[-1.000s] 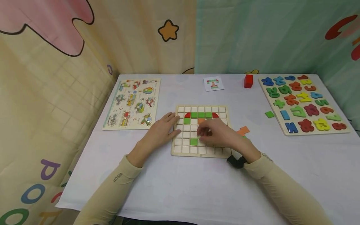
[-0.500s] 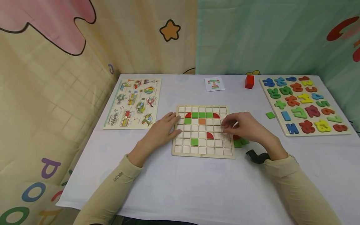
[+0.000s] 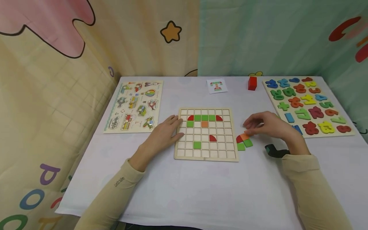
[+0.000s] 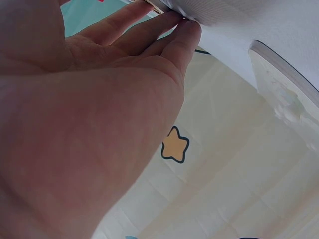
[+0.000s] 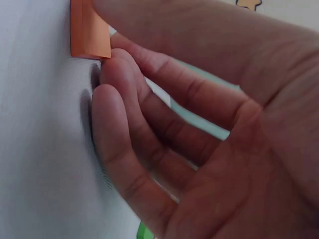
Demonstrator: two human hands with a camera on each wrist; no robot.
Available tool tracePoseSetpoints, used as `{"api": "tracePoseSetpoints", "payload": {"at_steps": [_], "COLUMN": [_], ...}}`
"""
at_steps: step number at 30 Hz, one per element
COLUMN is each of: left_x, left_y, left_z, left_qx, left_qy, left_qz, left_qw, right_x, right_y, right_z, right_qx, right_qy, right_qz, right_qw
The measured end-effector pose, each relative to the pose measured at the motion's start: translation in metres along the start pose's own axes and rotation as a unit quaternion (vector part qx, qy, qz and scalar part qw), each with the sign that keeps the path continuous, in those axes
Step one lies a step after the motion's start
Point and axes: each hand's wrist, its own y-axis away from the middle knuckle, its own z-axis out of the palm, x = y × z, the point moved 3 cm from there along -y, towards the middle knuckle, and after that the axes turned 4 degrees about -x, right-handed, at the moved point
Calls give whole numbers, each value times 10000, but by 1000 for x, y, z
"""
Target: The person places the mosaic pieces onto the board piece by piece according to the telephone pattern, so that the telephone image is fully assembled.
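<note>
My left hand [image 3: 166, 131] lies at the left edge of the wooden grid board [image 3: 188, 158], fingers fairly straight against it; the left wrist view shows its fingertips at the board's edge. On the board are green squares [image 3: 204, 118], red quarter-circles [image 3: 212, 138] and an orange square [image 3: 204, 124]. Right of the board my right hand [image 3: 267, 126] reaches into a small group of loose tiles. In the right wrist view its thumb and curved fingers meet at an orange square tile [image 5: 89, 32], partly covered by the thumb. A loose red quarter-circle [image 3: 239, 139] and green squares [image 3: 248, 142] lie beside it.
A picture puzzle board [image 3: 133, 107] lies at left and a number puzzle board [image 3: 276, 95] at right. A pattern card [image 3: 217, 86] and a red block [image 3: 252, 83] sit at the back. A black strap [image 3: 276, 151] hangs at the right wrist.
My right hand has withdrawn from the grid board and moved right to the loose tiles. A red quarter-circle now shows in the cell it uncovered. The left hand stays put.
</note>
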Motion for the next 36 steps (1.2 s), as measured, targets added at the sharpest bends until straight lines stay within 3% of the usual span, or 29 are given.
{"api": "tracePoseSetpoints", "payload": {"at_steps": [9, 24, 31, 36], "left_x": [-1, 1, -1, -1], "left_y": [2, 1, 3, 3], "left_z": [-1, -1, -1, -1], "left_qx": [56, 44, 44, 43], "left_qy": [88, 12, 38, 61], "left_qz": [16, 74, 8, 27], "left_qw": [9999, 10000, 10000, 10000], "right_x": [2, 7, 10, -5], "right_y": [1, 2, 1, -3], "right_z": [0, 1, -4, -3], "right_qx": [-91, -179, 243, 535], "right_qy": [291, 220, -85, -301], "right_qz": [106, 186, 164, -38], "right_qw": [9995, 9994, 9995, 9981]}}
